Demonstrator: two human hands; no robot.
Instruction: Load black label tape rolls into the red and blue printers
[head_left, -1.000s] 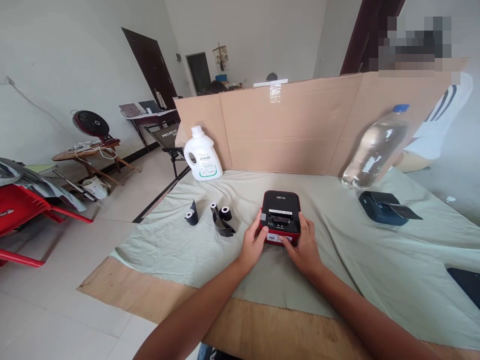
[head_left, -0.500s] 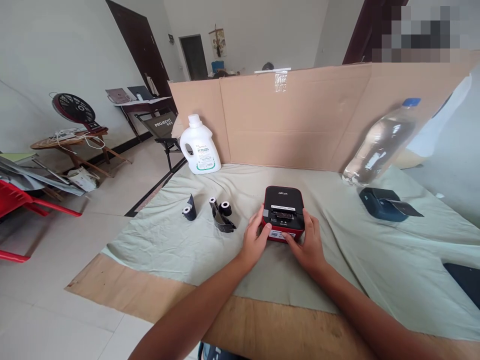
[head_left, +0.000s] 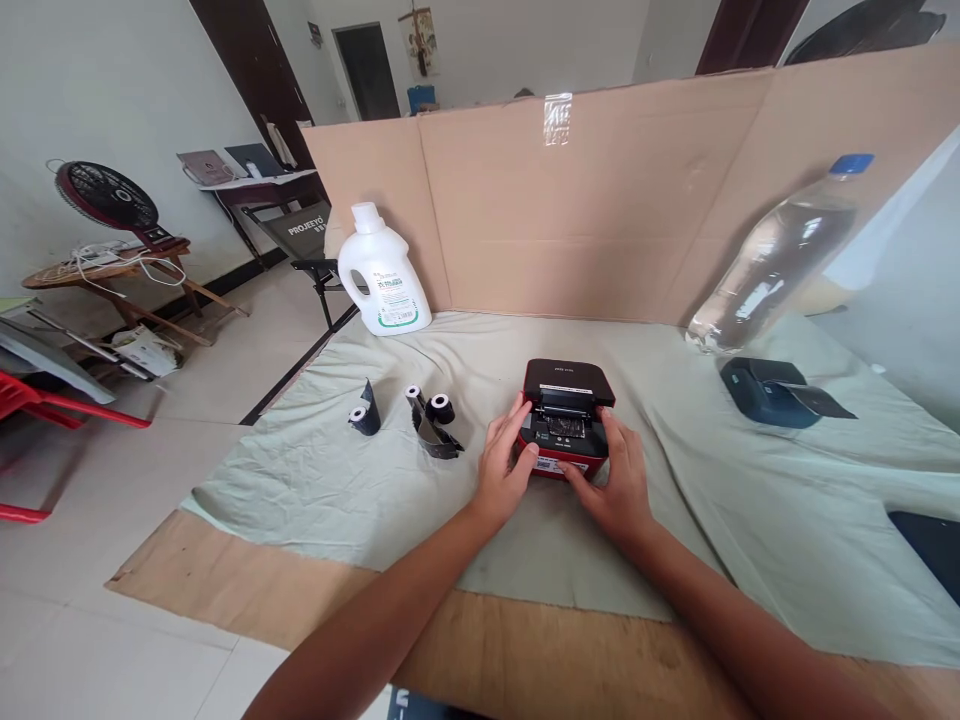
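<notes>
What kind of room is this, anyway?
Probably a makeshift workspace in a home or small office: there's a cloth-covered table, a cardboard panel standing along it, and an electric fan off to the left.

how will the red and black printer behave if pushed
The printer, low and boxy, probably won't tip or roll. Its partly raised lid might swing. The creased cloth beneath may bunch up, adding drag.

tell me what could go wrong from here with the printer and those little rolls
The partly raised lid of the printer could drop and pinch the left hand or right hand, since both have fingers near its edge. The dark strip in the slot might snag or tear. The small rolls could shift if the creased cloth gets tugged.
</notes>
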